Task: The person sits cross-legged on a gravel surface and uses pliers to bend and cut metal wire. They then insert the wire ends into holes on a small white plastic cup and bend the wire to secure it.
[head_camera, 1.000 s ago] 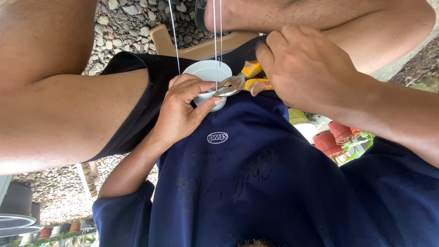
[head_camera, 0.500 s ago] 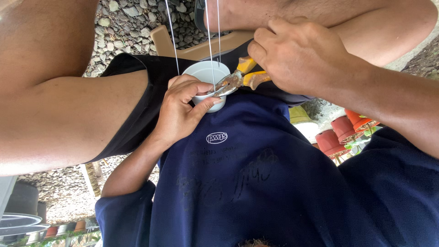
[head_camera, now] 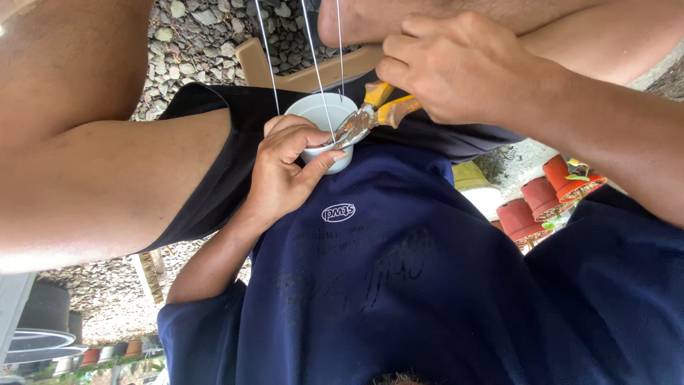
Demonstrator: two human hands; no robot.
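The left hand [head_camera: 285, 171] wrapped its fingers around a small white pot [head_camera: 322, 132]; the right hand [head_camera: 456, 68] squeezed yellow-handled pliers [head_camera: 367, 114] at its rim, beside thin wires [head_camera: 317, 68].

Bright even daylight, soft shadows, sharp focus throughout.

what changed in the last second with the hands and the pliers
Little changed. The right hand with the yellow-handled pliers drifted slightly left in view, tip staying at the rim of the white cup. The left hand kept its hold on the cup, and the thin wires stayed taut.
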